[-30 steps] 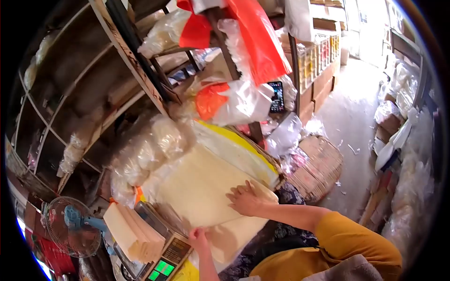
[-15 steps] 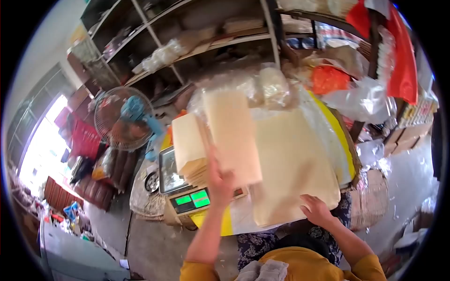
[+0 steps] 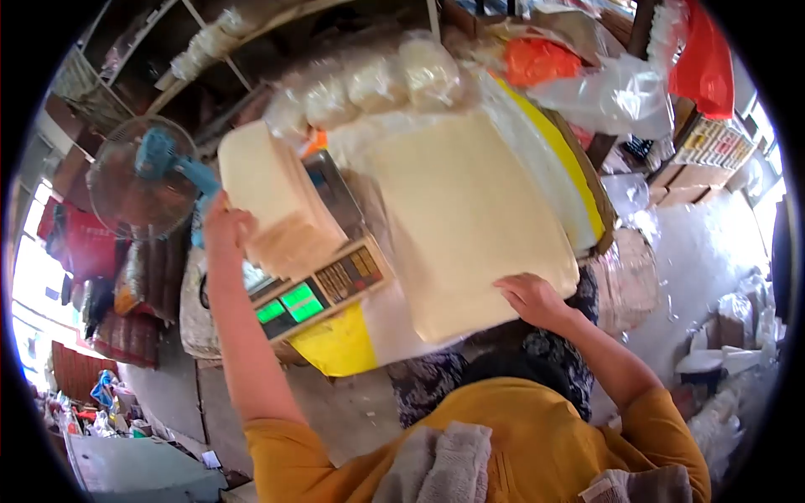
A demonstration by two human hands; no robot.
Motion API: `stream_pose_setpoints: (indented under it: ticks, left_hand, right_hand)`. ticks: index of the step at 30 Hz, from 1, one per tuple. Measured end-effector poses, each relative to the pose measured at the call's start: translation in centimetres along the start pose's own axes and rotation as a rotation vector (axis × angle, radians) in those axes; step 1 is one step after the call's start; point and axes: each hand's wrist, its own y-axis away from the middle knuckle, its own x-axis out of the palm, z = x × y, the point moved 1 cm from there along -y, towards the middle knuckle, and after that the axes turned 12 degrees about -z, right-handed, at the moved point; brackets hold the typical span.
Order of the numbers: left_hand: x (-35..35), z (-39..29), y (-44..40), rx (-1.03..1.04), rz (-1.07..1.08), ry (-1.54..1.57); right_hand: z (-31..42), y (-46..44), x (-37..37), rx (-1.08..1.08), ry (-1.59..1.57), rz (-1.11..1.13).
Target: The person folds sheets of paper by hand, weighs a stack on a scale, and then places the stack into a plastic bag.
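fan [image 3: 142, 176]: blue in a wire cage, beyond and left of the left hand [image 3: 226, 228], not touching it.
left hand: at the left edge of the pile [image 3: 272, 180], fingers partly bent; whether they pinch a sheet or only press against the side, i cannot tell. half a second ago it was on the right side of the pile, by one folded sheet raised in the air.
pile: pale folded sheets on the scale [image 3: 356, 270], slanted, layers fanned at the near end. the raised sheet no longer shows apart, so it has probably joined the pile, and the left hand seems now to be squaring the edge.
scale: under the pile, green displays [image 3: 302, 302] lit at its near side; the digits are too blurred to read.
bags [image 3: 429, 74]: clear, stuffed, in a row beyond the stack [image 3: 470, 226].
stack: large flat pale sheets, right of the scale, lying on plastic.
right hand [image 3: 532, 300]: on the near right part of the stack, as half a second ago, fingers loosely extended, gripping nothing that shows.
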Motion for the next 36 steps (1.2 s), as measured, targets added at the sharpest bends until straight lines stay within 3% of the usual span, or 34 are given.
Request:
stream_pose_setpoints:
  ticks: [1, 3, 4, 6, 8, 10, 12, 14, 16, 17, 19, 20, 21, 22, 24, 26, 27, 29, 32, 33, 34, 36]
  left_hand:
    - [0.3, 0.4, 0.7, -0.027, 0.003, 0.002]
    - [0.4, 0.2, 2.0, 0.202, -0.016, -0.031]
    - [0.8, 0.0, 3.4, 0.195, -0.021, -0.033]
    - [1.9, -0.4, 8.2, 0.956, -0.680, -0.722]
    - [2.8, 0.0, 13.3, 1.042, -0.610, -0.572]
    - [2.9, 4.0, 16.0, 1.098, -0.529, -0.534]
    - [3.6, 8.1, 19.4, 0.906, -0.397, -0.466]
    - [4.3, 10.2, 22.6, 0.927, -0.298, -0.622]
    - [5.3, 11.8, 25.1, 0.860, -0.194, -0.550]
    - [5.6, 14.0, 26.2, 0.759, -0.035, -0.465]
    - [6.8, 15.9, 27.4, 0.670, 0.266, -0.372]
    - [7.7, 15.9, 27.9, 0.680, 0.417, -0.362]
    - [8.8, 15.8, 28.4, 0.650, 0.449, -0.374]
    - [9.9, 15.5, 28.7, 0.619, 0.485, -0.380]
    - [11.8, 14.8, 28.3, 0.671, 0.464, -0.389]
    - [13.4, 15.2, 27.6, 0.726, 0.464, -0.392]
    - [14.3, 16.5, 27.1, 0.699, 0.571, -0.535]
    - [15.6, 18.0, 26.6, 0.685, 0.694, -0.662]
    - [18.0, 17.7, 26.8, 0.803, 0.668, -0.821]
    - [18.1, 17.0, 27.1, 0.828, 0.589, -0.844]
    - [18.1, 16.5, 27.1, 0.846, 0.509, -0.869]
    - [19.2, 15.9, 26.3, 0.813, 0.575, -0.897]
  right_hand:
    - [0.5, 0.0, 0.6, 0.016, 0.009, 0.020]
    - [1.5, -0.8, 2.3, -0.089, -0.026, 0.102]
    - [2.3, -1.2, 3.1, -0.090, -0.028, 0.110]
    - [4.0, -1.7, 4.6, -0.332, 0.096, 0.181]
    - [5.0, -1.9, 6.0, -0.361, 0.121, 0.165]
    - [6.0, -2.4, 6.5, -0.512, 0.381, 0.299]
    - [6.4, -2.7, 6.6, -0.541, 0.413, 0.323]
    - [6.8, -2.9, 6.9, -0.569, 0.444, 0.345]
    - [7.1, -3.3, 7.1, -0.606, 0.472, 0.457]
    - [6.8, -3.3, 7.4, -0.616, 0.471, 0.456]
    - [5.2, -3.5, 8.1, -0.531, 0.379, 0.319]
    - [5.3, -4.0, 7.0, -0.289, 0.122, 0.193]
    - [5.2, -4.7, 5.5, -0.040, -0.132, 0.072]
    - [4.3, -5.3, 4.7, 0.022, -0.304, -0.058]
    - [3.7, -6.0, 2.2, 0.410, -0.344, -0.189]
    - [2.8, -4.9, 1.5, 0.258, -0.383, -0.067]
    - [3.2, -4.3, 1.9, 0.259, -0.383, -0.077]
    - [4.1, -2.9, 2.3, -0.346, 0.325, -0.130]
    - [-0.9, -1.3, 3.3, -0.279, 0.393, -0.105]
    - [-1.7, -1.7, 3.0, 0.087, 0.203, -0.078]
    - [-0.7, -3.0, 1.4, 0.102, 0.222, -0.101]
    - [1.1, -6.1, -2.5, 0.369, 0.076, -0.303]
